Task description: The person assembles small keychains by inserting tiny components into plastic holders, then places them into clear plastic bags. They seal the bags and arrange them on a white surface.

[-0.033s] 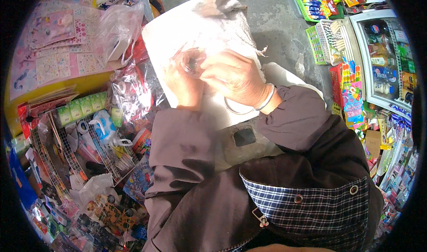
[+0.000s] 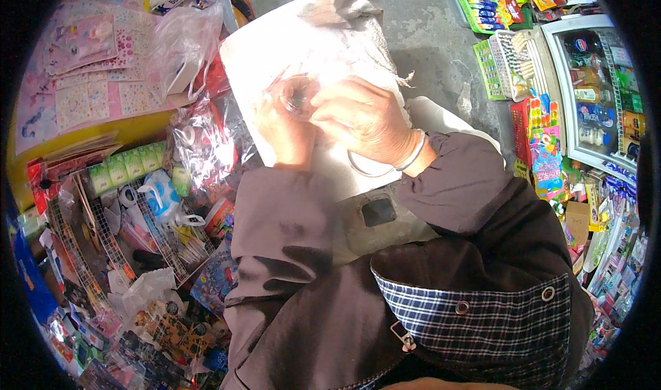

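In strong sunlight, my left hand [image 2: 286,135] is closed around a small round, see-through object [image 2: 297,95] with a dark middle. Glare hides its exact kind and most of the left fingers. My right hand [image 2: 368,118] comes in from the right, its thumb and fingers pinched together at the object's edge. Whatever lies between those fingertips is too small or too washed out to make out. A pale bracelet circles the right wrist. Both hands are above a white, cloth-like surface [image 2: 377,53], with a crumpled greyish cloth [image 2: 348,8] at its far end.
Wire racks of packets [image 2: 155,211] and a table covered with sticker sheets [image 2: 76,101] crowd the left. A clear plastic bag [image 2: 182,46] lies on that table. To the right are a green snack tray [image 2: 475,8], a white basket [image 2: 513,53] and a glass-fronted drinks cooler [image 2: 592,87].
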Action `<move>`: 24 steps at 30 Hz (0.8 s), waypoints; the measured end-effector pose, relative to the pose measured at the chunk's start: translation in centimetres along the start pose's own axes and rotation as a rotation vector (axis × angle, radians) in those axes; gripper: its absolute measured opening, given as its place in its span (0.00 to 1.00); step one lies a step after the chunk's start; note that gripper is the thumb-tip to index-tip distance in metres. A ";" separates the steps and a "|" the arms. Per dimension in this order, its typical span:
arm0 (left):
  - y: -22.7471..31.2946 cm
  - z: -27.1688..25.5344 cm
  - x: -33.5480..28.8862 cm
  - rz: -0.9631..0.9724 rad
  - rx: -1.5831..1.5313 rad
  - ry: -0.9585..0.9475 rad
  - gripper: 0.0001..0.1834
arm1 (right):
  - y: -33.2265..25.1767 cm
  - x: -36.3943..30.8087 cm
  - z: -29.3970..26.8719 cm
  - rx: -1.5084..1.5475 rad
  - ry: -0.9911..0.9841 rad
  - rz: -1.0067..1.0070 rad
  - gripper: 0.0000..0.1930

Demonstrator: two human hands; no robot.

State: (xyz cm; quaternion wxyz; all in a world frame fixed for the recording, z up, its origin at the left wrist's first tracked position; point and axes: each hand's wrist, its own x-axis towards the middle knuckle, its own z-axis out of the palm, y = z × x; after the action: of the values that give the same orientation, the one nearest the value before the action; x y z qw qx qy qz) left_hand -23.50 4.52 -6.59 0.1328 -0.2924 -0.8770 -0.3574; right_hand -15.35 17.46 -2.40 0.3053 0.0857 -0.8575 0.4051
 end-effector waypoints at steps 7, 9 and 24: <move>-0.1 0.1 0.1 -0.085 -0.135 0.003 0.11 | -0.1 0.1 -0.2 0.008 -0.004 0.003 0.07; -0.3 -0.3 0.1 -0.064 -0.201 0.029 0.10 | -0.1 0.1 -0.2 0.004 -0.009 0.004 0.07; -2.7 -5.0 0.5 -0.425 -0.310 -0.055 0.16 | 0.2 -0.8 -0.2 -0.086 -0.163 -0.005 0.07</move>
State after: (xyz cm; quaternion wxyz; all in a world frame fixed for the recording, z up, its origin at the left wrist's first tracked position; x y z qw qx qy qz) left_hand -25.43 -0.32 -4.25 -0.0156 -0.1282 -0.8567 -0.4993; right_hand -14.74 17.63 -2.91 0.2391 0.1074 -0.8959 0.3586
